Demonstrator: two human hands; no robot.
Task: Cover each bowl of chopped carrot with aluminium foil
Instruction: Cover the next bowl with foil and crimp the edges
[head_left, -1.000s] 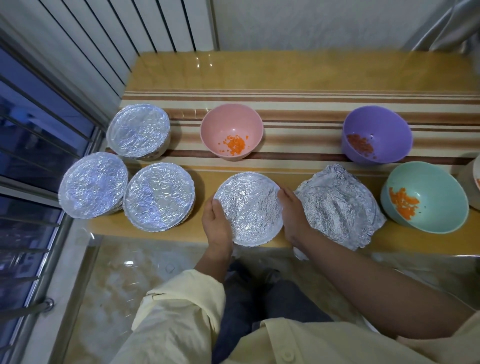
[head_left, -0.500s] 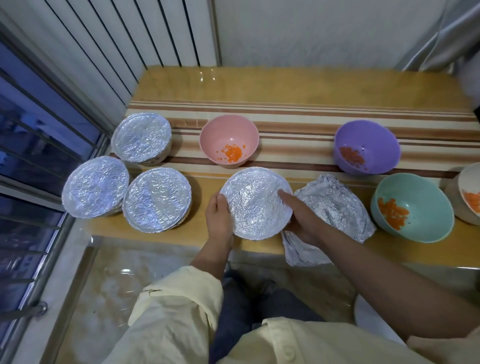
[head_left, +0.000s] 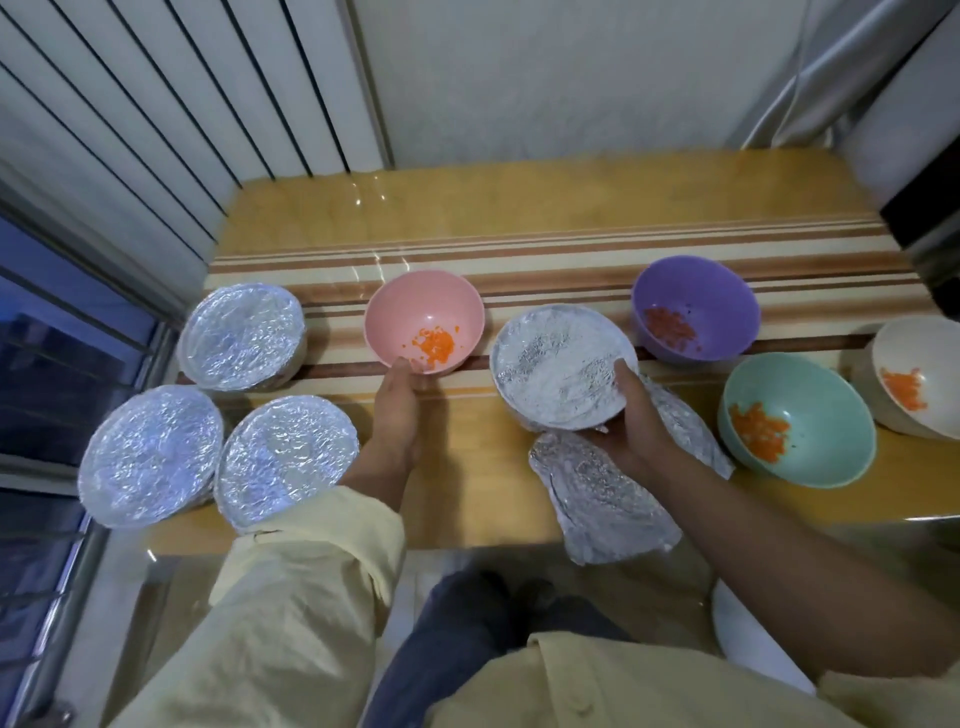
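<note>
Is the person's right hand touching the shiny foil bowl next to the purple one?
Touching. The head view shows the right hand cupping the foil-covered bowl from its near side, with the thumb lying over the rim.

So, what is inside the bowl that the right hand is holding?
That cannot be seen: aluminium foil covers its top fully. The right hand grips the near edge; loose crumpled foil lies on the table below.

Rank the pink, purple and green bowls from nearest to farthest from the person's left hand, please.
1. The pink bowl, in the middle: the left hand touches its near rim.
2. The purple bowl, farther right, in the back row.
3. The green bowl, farthest, right and nearer the front edge.
</note>
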